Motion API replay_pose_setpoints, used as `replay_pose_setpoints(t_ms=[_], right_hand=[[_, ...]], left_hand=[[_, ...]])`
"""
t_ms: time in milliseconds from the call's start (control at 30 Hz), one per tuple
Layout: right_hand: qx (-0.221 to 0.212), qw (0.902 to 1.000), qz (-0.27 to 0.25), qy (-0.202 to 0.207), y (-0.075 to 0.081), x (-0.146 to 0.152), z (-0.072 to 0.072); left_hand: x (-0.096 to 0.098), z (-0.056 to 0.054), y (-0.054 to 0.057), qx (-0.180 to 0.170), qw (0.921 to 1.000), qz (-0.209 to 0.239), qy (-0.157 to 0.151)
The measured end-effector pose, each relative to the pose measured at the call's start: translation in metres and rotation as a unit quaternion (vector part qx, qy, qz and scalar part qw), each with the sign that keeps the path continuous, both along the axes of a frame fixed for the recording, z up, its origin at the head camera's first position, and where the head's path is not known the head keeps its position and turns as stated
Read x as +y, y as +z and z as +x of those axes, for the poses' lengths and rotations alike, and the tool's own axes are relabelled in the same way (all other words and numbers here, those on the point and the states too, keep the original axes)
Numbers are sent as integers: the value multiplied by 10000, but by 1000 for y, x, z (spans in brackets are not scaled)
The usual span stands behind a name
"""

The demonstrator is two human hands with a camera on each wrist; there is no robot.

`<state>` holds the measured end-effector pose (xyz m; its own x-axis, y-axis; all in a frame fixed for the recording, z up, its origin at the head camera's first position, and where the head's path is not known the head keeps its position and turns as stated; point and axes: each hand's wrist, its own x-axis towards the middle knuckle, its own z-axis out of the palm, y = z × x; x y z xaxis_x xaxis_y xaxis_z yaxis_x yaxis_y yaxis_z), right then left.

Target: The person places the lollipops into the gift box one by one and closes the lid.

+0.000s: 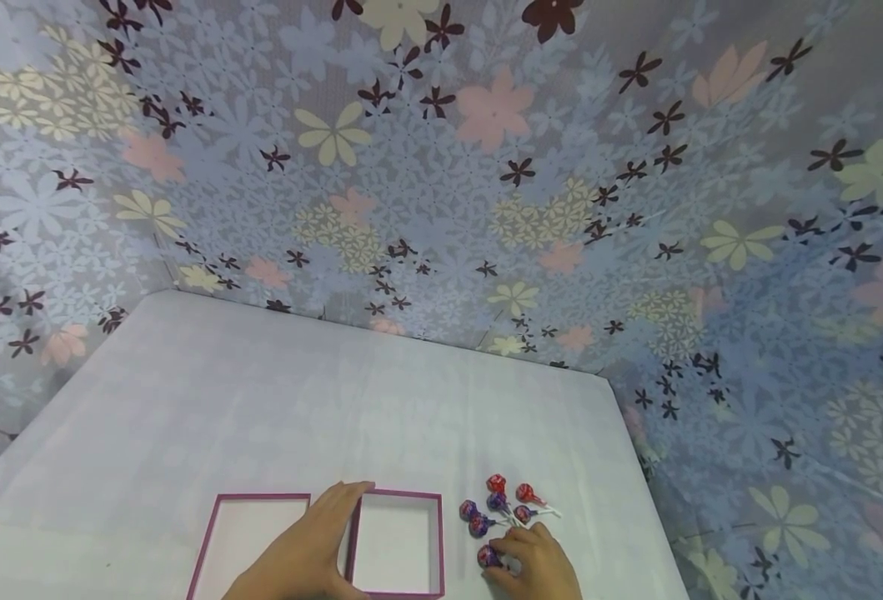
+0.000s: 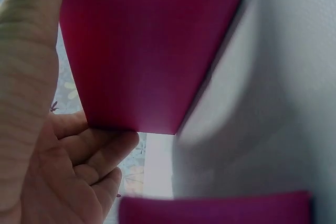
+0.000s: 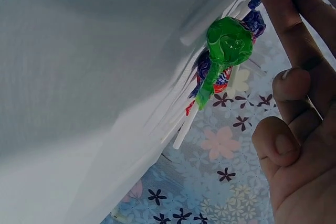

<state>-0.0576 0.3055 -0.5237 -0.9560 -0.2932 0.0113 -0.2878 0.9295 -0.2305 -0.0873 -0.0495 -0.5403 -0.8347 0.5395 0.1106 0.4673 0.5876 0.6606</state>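
My left hand spans the small magenta-edged box, fingers at its far edge and thumb near the front. In the left wrist view the fingers of that hand hold the end of the magenta box wall. To the right, my right hand pinches a purple-wrapped lollipop close to the table. Several purple and red lollipops lie just beyond it. A green-wrapped lollipop shows among them in the right wrist view, beside the right hand's curled fingers.
A second magenta-edged box, white inside, lies to the left, partly behind the left hand. Both stand on a white-covered table. Flower-patterned cloth surrounds the table's back and sides.
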Motion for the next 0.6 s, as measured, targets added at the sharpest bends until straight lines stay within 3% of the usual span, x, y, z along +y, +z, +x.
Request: replay_pose_setpoints(t_ms=[167,333,600], right_hand=[[-256,9996,14,-125,2,-1,0],[-79,9999,-67,-87,2,-1,2],[-129,9997,-63,-212,-1,-1,1]], left_hand=[[1,-1,0,158,9999,-18,-4],[1,0,3,50,10000,-36,26],[0,1,0,411,9992,4,28]])
